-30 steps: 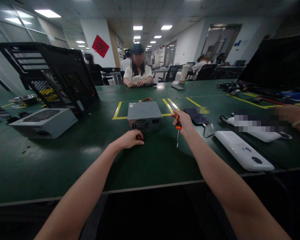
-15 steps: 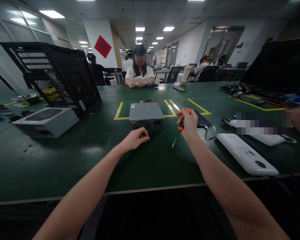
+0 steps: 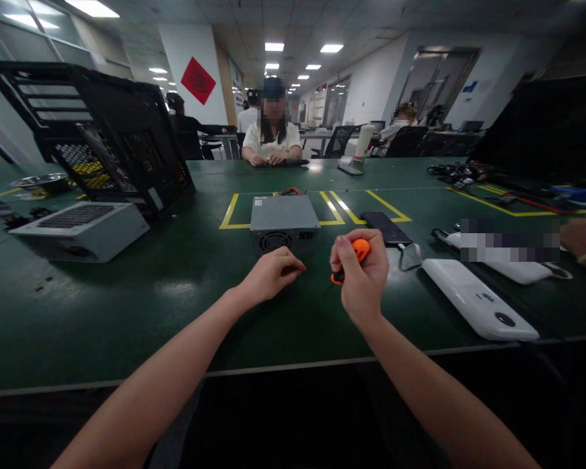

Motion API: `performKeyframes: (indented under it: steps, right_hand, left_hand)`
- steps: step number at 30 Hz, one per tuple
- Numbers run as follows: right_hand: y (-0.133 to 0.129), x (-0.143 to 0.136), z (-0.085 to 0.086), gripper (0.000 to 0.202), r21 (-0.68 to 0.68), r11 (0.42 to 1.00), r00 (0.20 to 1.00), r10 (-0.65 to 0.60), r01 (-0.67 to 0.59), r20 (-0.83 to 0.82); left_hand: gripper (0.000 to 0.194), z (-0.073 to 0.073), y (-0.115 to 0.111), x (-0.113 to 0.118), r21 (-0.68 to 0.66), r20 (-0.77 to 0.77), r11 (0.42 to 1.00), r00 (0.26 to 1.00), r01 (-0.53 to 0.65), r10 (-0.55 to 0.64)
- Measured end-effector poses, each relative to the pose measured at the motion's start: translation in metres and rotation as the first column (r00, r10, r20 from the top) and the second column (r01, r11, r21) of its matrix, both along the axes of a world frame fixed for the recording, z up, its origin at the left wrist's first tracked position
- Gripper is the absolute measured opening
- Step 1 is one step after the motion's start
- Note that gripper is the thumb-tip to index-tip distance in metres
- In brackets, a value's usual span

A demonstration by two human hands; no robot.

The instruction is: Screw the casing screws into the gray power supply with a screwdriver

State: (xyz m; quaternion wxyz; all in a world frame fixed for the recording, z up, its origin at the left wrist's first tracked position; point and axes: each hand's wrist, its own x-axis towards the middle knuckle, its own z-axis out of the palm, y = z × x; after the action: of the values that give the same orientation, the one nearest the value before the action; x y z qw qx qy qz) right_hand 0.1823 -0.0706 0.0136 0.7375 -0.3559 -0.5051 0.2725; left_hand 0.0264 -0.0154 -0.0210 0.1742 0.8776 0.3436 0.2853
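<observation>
A grey power supply (image 3: pixel 286 215) with a round fan grille facing me stands on the green table (image 3: pixel 176 326). Just in front of its near side is my left hand (image 3: pixel 276 273), fingers pressed together; what they hold, if anything, is hidden. My right hand (image 3: pixel 364 267) is wrapped round an orange and black screwdriver (image 3: pixel 361 249), to the right of and nearer than the power supply. The screwdriver's shaft can hardly be made out below the fist. Behind my right hand lies a dark phone (image 3: pixel 387 228).
A black computer case (image 3: pixel 151 150) and a second power supply (image 3: pixel 85 231) stand at the left. Right of me lie a white device (image 3: pixel 478 299), another white device (image 3: pixel 527 267) and cables (image 3: pixel 454 170). A person (image 3: pixel 272 140) sits opposite; another person's hand (image 3: pixel 583 238) is at the right edge.
My right hand has come nearer to me with the screwdriver and turned, so the handle's orange end now faces me. My left hand has shifted slightly right.
</observation>
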Motion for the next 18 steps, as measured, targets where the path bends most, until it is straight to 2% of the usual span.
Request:
performKeyframes:
  steps: [5,8,13,18]
  right_hand:
    - [-0.008,0.011,-0.008,0.023,-0.114,0.981,0.987,0.153,-0.158,-0.049]
    - [-0.017,0.011,-0.005,0.029,-0.112,0.970,0.971,0.201,-0.216,-0.131]
    - [-0.038,0.004,0.013,0.047,0.029,0.984,0.972,0.178,-0.175,-0.156]
    - [-0.055,-0.002,0.027,0.049,0.200,0.960,0.953,0.235,-0.196,-0.193]
  left_hand:
    - [0.019,0.002,0.000,0.000,0.023,-0.001,0.999,1.000,0.023,-0.023]
    - [0.022,0.004,-0.003,0.002,0.027,0.002,0.999,1.000,0.030,-0.030]
    - [0.037,0.009,-0.013,0.005,0.084,0.013,0.995,0.999,0.048,-0.049]
    - [0.046,0.016,-0.024,0.009,0.216,-0.020,0.971,0.994,0.106,-0.104]
